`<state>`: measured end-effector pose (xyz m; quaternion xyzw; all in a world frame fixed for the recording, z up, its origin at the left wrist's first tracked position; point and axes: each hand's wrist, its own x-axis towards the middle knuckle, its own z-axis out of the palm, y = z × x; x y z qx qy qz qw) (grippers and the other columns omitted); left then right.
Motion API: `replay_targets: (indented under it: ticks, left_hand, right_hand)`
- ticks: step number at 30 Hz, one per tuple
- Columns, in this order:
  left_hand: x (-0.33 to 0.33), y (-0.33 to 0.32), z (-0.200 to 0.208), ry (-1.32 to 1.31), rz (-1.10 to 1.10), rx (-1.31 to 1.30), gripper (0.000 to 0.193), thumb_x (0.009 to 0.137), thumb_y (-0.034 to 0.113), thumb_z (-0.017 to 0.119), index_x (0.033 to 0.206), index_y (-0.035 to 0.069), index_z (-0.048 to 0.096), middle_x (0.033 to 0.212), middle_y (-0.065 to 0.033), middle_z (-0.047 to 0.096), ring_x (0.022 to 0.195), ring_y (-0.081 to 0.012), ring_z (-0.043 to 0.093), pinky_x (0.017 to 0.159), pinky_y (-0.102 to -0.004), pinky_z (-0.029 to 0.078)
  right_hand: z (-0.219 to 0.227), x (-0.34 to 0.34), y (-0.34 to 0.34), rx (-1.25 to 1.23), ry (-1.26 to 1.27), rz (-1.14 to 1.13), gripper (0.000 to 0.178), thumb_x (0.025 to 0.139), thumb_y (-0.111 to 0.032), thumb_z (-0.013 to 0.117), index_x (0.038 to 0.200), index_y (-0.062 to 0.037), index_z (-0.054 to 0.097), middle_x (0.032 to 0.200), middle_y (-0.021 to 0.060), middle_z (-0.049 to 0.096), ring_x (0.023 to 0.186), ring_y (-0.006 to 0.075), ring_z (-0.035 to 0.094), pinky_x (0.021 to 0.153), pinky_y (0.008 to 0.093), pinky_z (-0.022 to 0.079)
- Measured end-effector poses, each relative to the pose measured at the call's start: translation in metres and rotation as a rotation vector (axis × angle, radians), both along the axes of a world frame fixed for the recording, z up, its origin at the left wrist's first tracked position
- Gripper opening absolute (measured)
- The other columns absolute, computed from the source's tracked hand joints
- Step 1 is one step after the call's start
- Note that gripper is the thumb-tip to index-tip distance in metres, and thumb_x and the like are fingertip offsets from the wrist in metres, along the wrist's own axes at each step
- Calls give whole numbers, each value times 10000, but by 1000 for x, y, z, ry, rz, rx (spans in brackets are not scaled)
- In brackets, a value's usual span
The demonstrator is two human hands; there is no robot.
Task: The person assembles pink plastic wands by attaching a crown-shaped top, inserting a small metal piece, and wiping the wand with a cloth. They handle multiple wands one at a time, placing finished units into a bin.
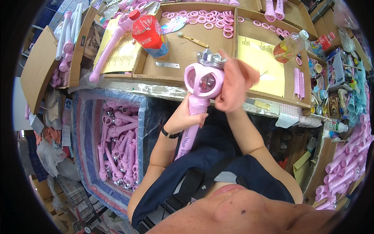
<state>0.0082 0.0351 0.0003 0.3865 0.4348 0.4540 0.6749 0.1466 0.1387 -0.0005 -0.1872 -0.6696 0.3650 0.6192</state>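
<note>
A pink toy wand [199, 102] stands upright in front of me, its round head with clear windows topped by a silver crown [210, 58]. My left hand [184, 116] is wrapped round the handle just below the head. At the head's right side is my right hand [232, 104], closed on a peach-orange cloth [240, 80] that is smeared by motion. The cloth covers most of the right fingers and lies against or very close to the wand's head.
Cardboard trays [183, 73] on the bench hold pink rings [208, 25], a toothbrush [193, 40], a metal strip [167, 64] and a red-labelled bottle [150, 35]. Another bottle [290, 46] stands right. More wands [120, 144] fill a striped bag at lower left. Pink parts [344, 163] pile at right.
</note>
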Motion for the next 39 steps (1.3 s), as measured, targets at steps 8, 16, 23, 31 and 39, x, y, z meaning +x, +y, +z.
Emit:
replay_targets:
  ticks: [8,16,23,31,39]
  left_hand:
    - [0,-1,-39,-831,-316,-134,625,727,123,690,1252,11,371,734,-100,477,466,-149,488,377,-257,414]
    - [-15,-1,-42,-1277,-248,81,679,765,229,661,1293,-53,341,753,-98,449,518,-147,450,419,-255,434]
    - [-38,-15,-31,-786,8,147,1047,674,800,502,1272,-54,402,698,-25,407,521,-87,363,430,-208,347]
    - [-46,-10,-20,-579,129,44,904,752,763,445,1196,-24,454,687,-52,505,528,-113,522,419,-221,440]
    - [-38,-10,-17,-452,200,9,703,820,675,487,1116,37,492,705,-80,545,488,-126,540,392,-226,430]
  right_hand:
    - [-22,-5,10,-19,99,48,360,889,-221,534,1181,-17,481,898,42,554,871,182,533,889,274,402]
    - [-28,-15,39,138,-431,-189,234,870,-249,568,987,-51,523,788,16,546,770,186,547,653,317,445]
    - [18,-26,95,-434,-671,-275,264,853,-197,593,1066,-41,577,920,80,578,865,223,580,734,365,472]
    - [23,-26,2,-186,-291,134,685,809,-243,700,1335,43,366,1253,199,477,1141,276,510,970,378,407]
    - [20,-33,-4,-213,-374,278,818,779,-120,712,1412,68,230,1382,211,386,1244,235,451,1014,348,388]
